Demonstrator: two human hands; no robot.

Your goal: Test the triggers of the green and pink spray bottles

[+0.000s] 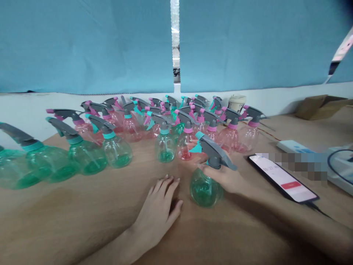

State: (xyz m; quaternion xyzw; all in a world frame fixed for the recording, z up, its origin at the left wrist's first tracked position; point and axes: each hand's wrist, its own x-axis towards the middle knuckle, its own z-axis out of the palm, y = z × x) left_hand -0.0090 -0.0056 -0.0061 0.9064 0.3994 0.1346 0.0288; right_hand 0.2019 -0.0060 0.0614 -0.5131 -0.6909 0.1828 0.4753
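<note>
My right hand (pixel 220 175) grips a green spray bottle (pixel 206 189) around its neck, below the grey trigger head with its turquoise nozzle and trigger. This bottle is upright, at or just above the tabletop; I cannot tell which. To its left, my left hand (pixel 162 206) rests palm down on the wooden table, fingers stretched forward and holding nothing. Just beyond the hands stand a clear bottle with green liquid (pixel 165 147) and a pink spray bottle (pixel 187 145), the latter partly hidden by the right hand's fingers.
Several green spray bottles (pixel 91 158) line the left side, with many pink ones (pixel 135 127) crowded behind. On the right lie a lit phone (pixel 284 178) with a cable and a white power strip (pixel 295 147). A paper cup (pixel 236 103) and a cardboard box (pixel 317 106) stand farther back.
</note>
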